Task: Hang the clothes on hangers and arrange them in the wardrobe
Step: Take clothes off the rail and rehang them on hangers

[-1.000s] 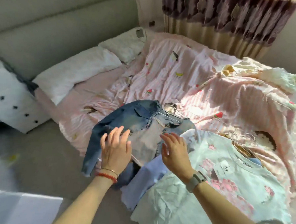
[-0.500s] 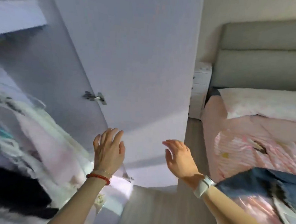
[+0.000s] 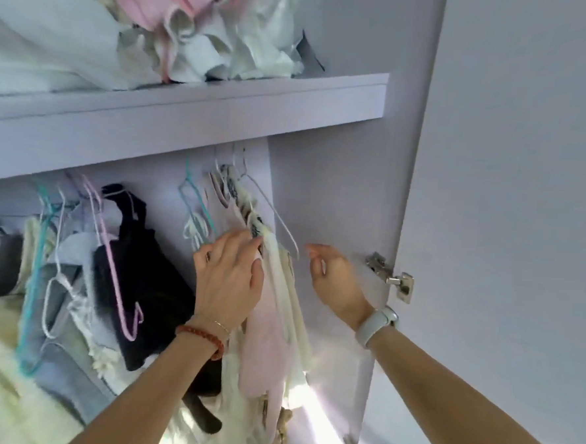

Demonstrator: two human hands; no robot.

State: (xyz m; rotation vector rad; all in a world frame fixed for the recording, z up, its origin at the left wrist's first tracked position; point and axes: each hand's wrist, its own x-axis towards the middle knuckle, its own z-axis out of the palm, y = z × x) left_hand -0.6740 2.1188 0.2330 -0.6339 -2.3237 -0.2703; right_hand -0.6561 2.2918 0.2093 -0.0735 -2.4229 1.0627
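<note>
1. Change – 1 s ago both hands hovered over jeans and tees lying on the bed; half a sec ago the view swung past the wardrobe door; now both hands are inside the wardrobe, at the hanging section. Judged: the person has gone for a hanger or for rail space, with the bed clothes left unhung.
2. Left hand (image 3: 228, 276) – fingers straight, pressed flat against hung garments; grips nothing. Red bead bracelet on wrist.
3. Right hand (image 3: 336, 279) – spread, relaxed, empty; just beside the bare white wire hanger (image 3: 278, 217), not touching so far as seen. Pale watch on wrist.
4. Cream and pink garments (image 3: 271, 330) – on hangers, rt end of rail, under the left hand's fingers.
5. Black garment (image 3: 144, 281) – hung mid-rail, pink hanger (image 3: 117, 262) before it.
6. Teal hanger (image 3: 34, 274), grey/blue items – lft of rail, packed close.
7. Door hinge (image 3: 389, 275) – on side panel, near the right hand.
8. Wardrobe shelf (image 3: 223, 104) – above rail; holds a loose heap of white and pink fabric (image 3: 159, 25), unfolded.
9. Task clothes – out of view now.
</note>
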